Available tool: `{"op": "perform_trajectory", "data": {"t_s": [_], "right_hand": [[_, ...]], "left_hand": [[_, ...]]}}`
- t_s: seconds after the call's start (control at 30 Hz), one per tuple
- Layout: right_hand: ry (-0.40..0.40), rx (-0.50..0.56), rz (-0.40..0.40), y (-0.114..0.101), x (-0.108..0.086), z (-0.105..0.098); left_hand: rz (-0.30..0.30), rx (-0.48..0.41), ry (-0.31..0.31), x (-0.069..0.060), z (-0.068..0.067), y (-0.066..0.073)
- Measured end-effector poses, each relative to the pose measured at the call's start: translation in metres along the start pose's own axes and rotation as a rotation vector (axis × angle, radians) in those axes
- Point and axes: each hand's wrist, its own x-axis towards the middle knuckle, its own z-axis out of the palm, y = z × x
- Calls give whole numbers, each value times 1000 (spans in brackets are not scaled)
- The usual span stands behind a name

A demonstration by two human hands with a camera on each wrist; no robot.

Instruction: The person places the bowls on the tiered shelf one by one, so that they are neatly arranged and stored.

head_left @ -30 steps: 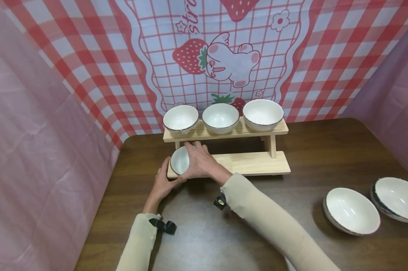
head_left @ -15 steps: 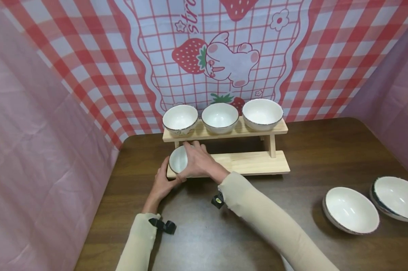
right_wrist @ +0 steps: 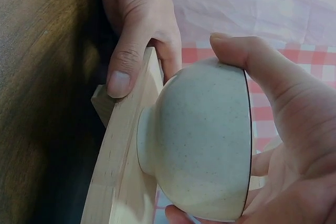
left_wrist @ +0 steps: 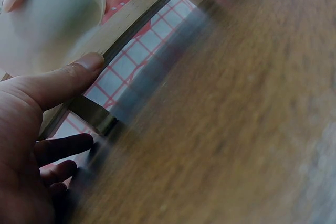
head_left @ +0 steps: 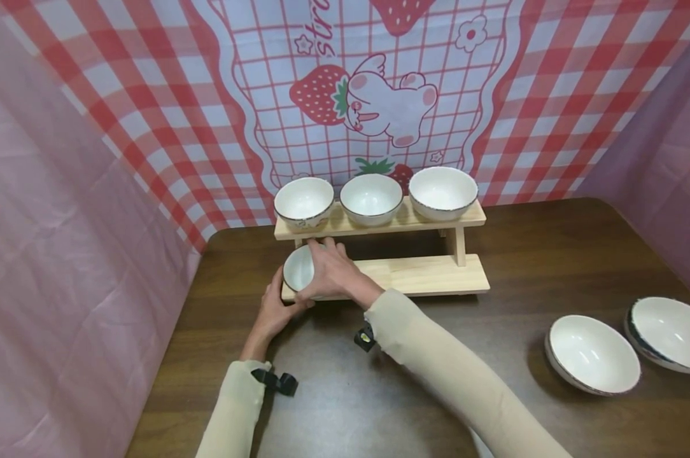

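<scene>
A pale bowl with a dark rim [head_left: 298, 268] [right_wrist: 205, 140] stands at the left end of the wooden rack's lower shelf [head_left: 419, 275] [right_wrist: 113, 166]. Across it lies my right hand [head_left: 335, 270] [right_wrist: 299, 129], thumb and fingers gripping its opposite sides. My left hand [head_left: 273, 312] [left_wrist: 26, 129] holds the shelf's left end, its thumb on the front edge in both wrist views and its other fingers around the end. In the right wrist view the bowl's foot touches the shelf.
On the upper shelf [head_left: 345, 224] stand three bowls: left [head_left: 303, 199], middle [head_left: 371, 196], right [head_left: 443, 189]. Two more bowls, one [head_left: 591, 356] beside another [head_left: 673, 332], are on the table at the right. A checked cloth [head_left: 173, 114] hangs behind.
The gripped bowl and my right hand have shifted slightly left along the lower shelf. My left hand stays at the shelf's end.
</scene>
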Motion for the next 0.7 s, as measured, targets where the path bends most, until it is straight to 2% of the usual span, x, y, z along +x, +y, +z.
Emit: {"op": "perform_trajectory", "data": {"t_s": [0.27, 0.7], "right_hand": [[3, -6, 6, 0, 1, 1], [2, -25, 5, 1, -3, 1]], "left_hand": [[-53, 8, -22, -1, -1, 3], [-46, 3, -30, -1, -1, 5]]}}
